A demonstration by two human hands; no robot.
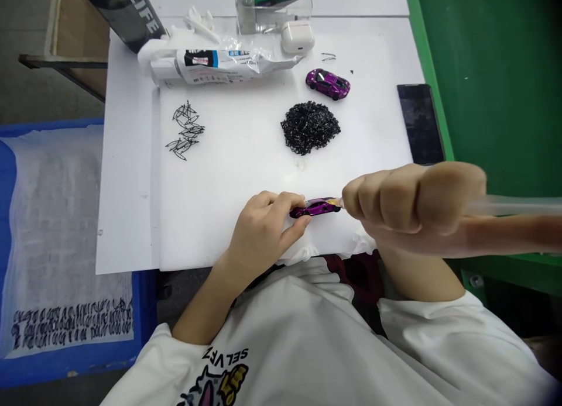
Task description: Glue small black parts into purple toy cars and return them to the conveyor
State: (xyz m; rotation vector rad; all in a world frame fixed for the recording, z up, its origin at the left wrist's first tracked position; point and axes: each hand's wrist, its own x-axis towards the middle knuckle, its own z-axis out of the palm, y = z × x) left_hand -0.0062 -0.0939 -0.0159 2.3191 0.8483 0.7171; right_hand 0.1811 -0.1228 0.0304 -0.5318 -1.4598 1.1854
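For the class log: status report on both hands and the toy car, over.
Left hand pinching purple toy car on the white board. Right hand fisted on a clear tube, tip at the car's end. Black parts pile behind, apart.

Position: head camera, worn by the person, above the near edge of the white board (pixel 246 160).
Direction: forward and down, across the board to the far clutter.
Distance: close; hands and chest fill the near part.
Shared views: one view only.
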